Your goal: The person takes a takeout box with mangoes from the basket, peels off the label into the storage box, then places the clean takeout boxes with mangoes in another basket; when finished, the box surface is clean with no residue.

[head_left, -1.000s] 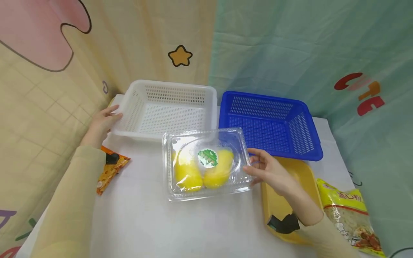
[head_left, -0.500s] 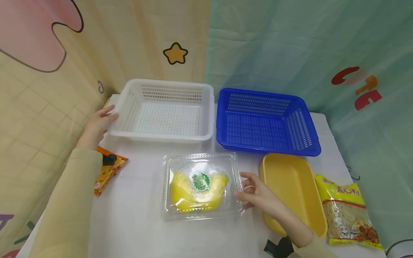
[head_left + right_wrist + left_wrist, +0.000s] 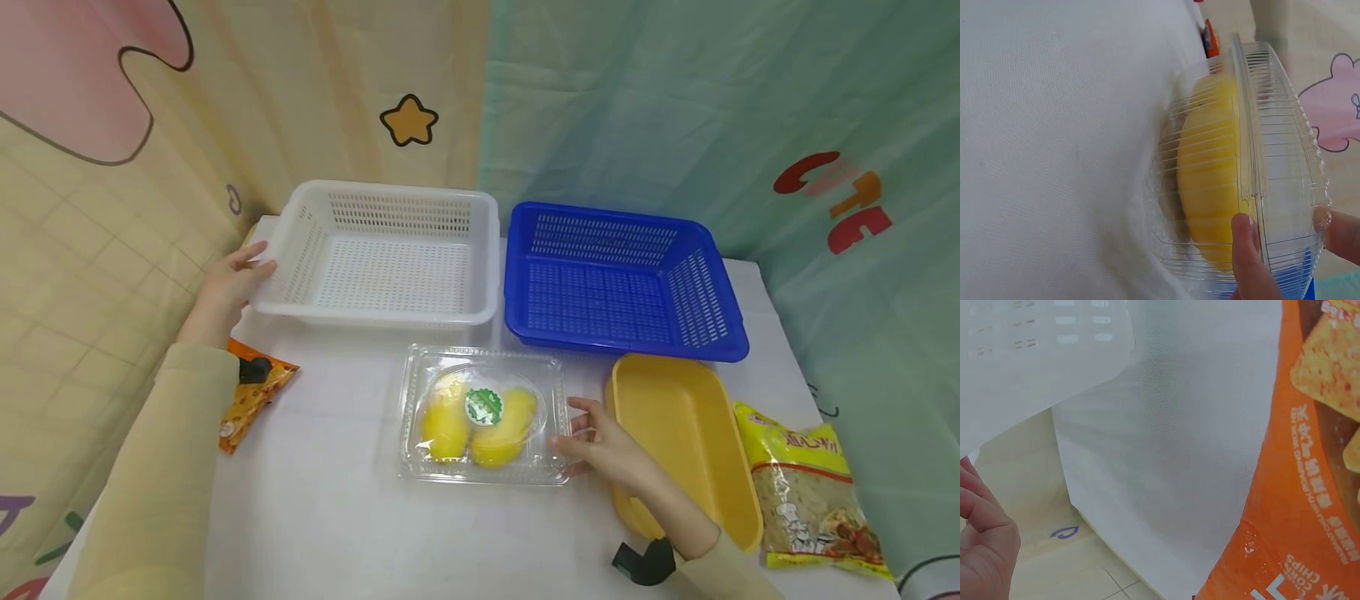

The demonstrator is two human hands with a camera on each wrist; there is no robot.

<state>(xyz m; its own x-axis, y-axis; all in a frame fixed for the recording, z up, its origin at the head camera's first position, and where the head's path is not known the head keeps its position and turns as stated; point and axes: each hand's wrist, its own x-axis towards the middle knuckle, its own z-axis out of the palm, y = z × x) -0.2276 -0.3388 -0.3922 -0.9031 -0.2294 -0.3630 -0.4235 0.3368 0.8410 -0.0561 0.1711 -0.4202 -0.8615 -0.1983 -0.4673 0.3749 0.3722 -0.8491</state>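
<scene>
My right hand grips the right end of a clear plastic clamshell box. Inside lie yellow, mango-like pieces, and a green-and-white sticker marks the lid. In the right wrist view the thumb presses one side of the box and a finger is at the lid's edge; the box is close against the white tablecloth. At the back left, my left hand holds the left side of a white slotted basket, fingers at its rim.
A blue slotted basket stands right of the white one. In front of it is a yellow tray, with a yellow-topped food bag beside it. An orange chip bag lies near the left sleeve. Printed curtains close off the back and sides.
The clamshell box has come down toward me from in front of the baskets, then shifted slightly right and back, with my right hand on it. The left hand has stayed at the white basket.
</scene>
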